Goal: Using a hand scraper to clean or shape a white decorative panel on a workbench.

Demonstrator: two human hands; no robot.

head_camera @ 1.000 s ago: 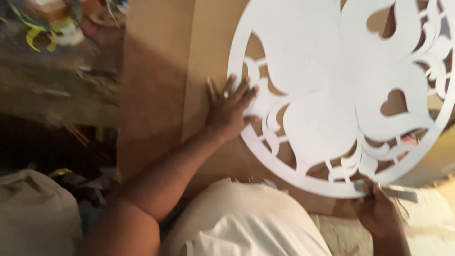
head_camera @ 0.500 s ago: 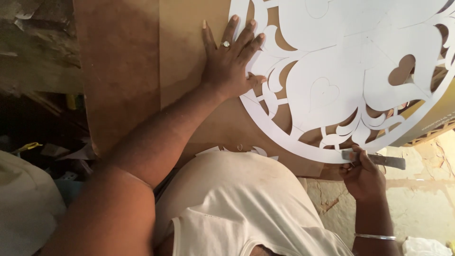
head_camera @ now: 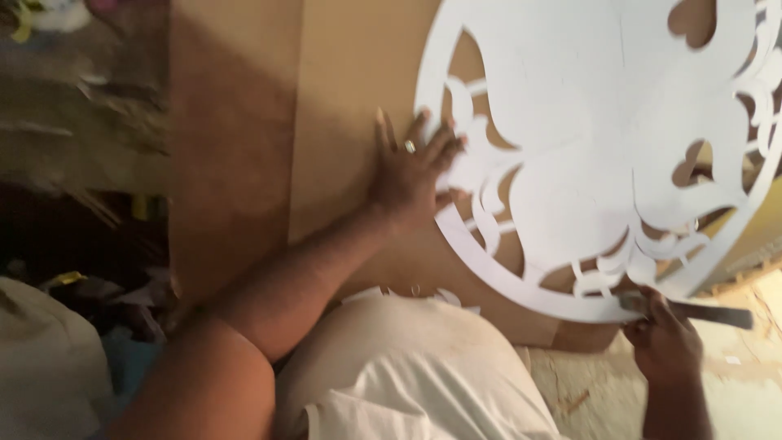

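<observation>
Now | left hand (head_camera: 410,175) flat on white cutout (head_camera: 570,155) | right hand (head_camera: 664,342) grips blade (head_camera: 700,312)

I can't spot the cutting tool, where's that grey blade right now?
In the head view, the grey blade is at lower right, gripped in the right hand, its tip at the bottom rim of the white round cutout.

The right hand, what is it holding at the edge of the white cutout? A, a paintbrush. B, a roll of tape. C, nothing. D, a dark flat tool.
D: the right hand grips a dark flat tool whose tip meets the lower rim of the round white cutout.
</observation>
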